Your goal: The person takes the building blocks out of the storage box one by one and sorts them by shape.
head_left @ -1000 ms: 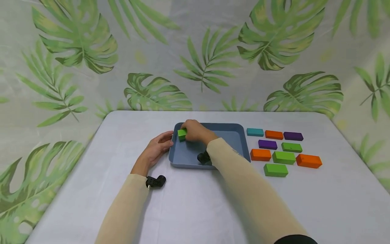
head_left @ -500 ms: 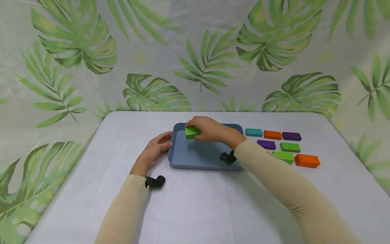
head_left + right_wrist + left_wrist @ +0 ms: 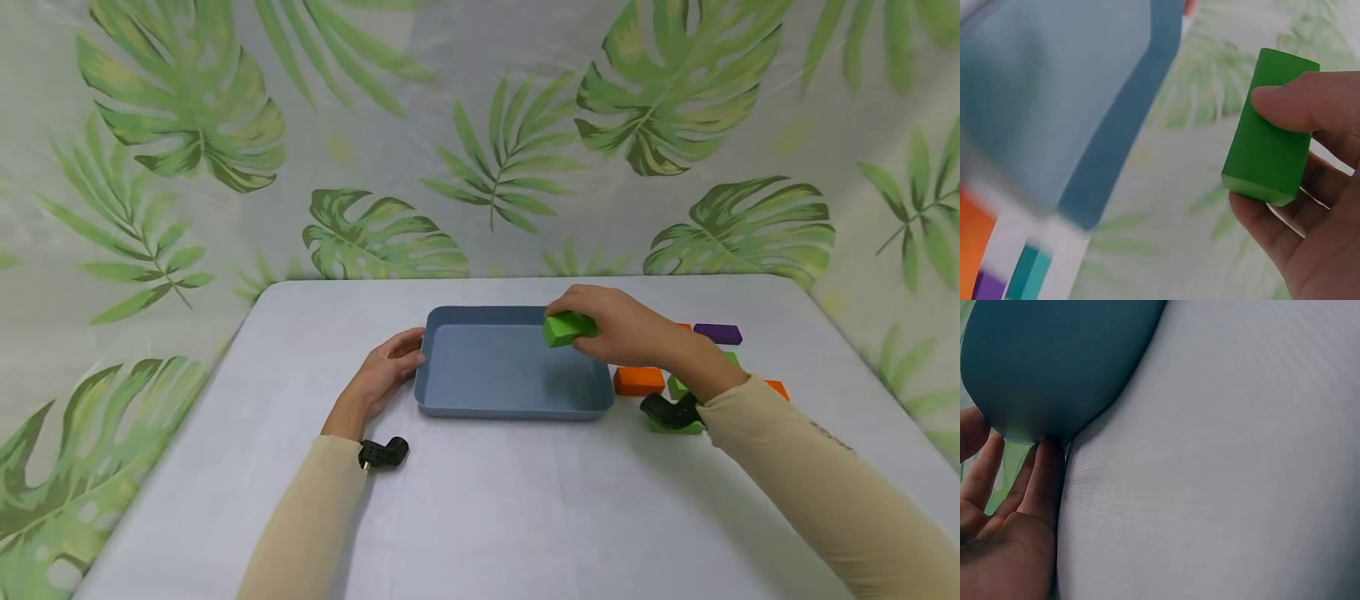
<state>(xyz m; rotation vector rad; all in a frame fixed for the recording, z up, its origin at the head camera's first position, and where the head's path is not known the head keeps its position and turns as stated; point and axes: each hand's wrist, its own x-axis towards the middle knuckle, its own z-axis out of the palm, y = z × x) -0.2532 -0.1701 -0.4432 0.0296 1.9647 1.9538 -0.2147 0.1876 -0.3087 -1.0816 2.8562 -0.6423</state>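
Note:
My right hand (image 3: 618, 325) holds a green rectangular block (image 3: 566, 328) above the right end of the blue-grey tray (image 3: 487, 367). In the right wrist view the thumb lies across one broad face of the green block (image 3: 1269, 144), with fingers behind it. No block lies in the tray. At the tray's left end, my left hand (image 3: 385, 372) touches the outer wall with fairly straight fingers. The left wrist view shows those fingertips (image 3: 1047, 456) against the tray's edge (image 3: 1054, 394).
Right of the tray, several blocks lie on the white table (image 3: 480, 517). Among them are an orange block (image 3: 639, 381) and a purple block (image 3: 718, 334); my right arm partly covers the others. A teal block (image 3: 1029, 272) shows in the right wrist view.
My right hand has lifted the green block from the tray's left end and carried it rightward to above its right end. My left hand has stayed at the tray's left side.

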